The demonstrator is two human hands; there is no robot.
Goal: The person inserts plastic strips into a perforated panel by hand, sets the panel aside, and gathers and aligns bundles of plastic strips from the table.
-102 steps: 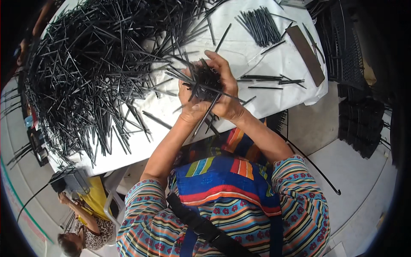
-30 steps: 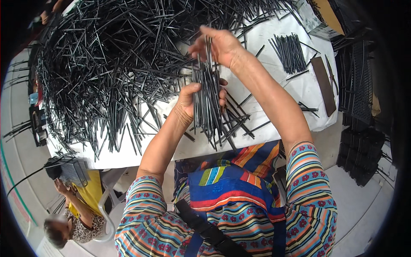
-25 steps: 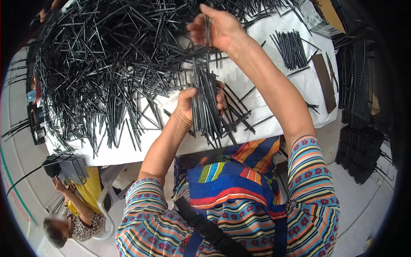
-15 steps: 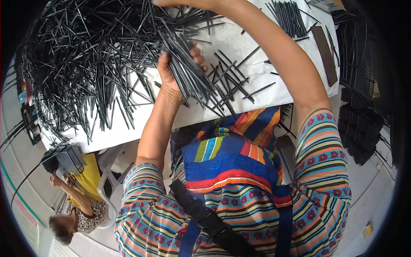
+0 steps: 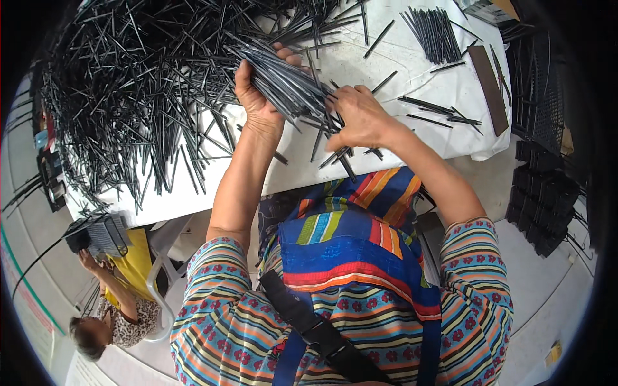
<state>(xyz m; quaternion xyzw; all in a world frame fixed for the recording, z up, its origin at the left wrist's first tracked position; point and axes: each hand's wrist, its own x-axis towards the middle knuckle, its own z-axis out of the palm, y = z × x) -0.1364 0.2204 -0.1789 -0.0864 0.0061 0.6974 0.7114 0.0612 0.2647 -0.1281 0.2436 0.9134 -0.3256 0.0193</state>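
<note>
A thick bundle of thin black sticks (image 5: pixel 283 77) lies slanted across my left hand (image 5: pixel 257 106), whose fingers and thumb wrap round it over the table. At the bundle's lower right end is my right hand (image 5: pixel 360 117), its fingers by the stick tips and its thumb spread away from them. Its fingertips are partly hidden, but no stick shows gripped in it. Below the hands, several loose sticks (image 5: pixel 347 168) lie crossed near the table's front edge. A large tangled heap of the same sticks (image 5: pixel 141 83) covers the left and far part of the table.
A white-covered table (image 5: pixel 393 77) spans the front. On its right are a neat row of sticks (image 5: pixel 432 35), a dark flat strip (image 5: pixel 488 90) and scattered sticks (image 5: pixel 428 105). Black racks (image 5: pixel 541 193) stand beyond the right edge. At lower left a person (image 5: pixel 122 309) sits handling a dark mesh basket (image 5: pixel 106 235).
My right hand has come back from the far heap to the bundle's lower right end. The bundle in my left hand has shifted slightly upward. Sticks now lie at the right of the table.
</note>
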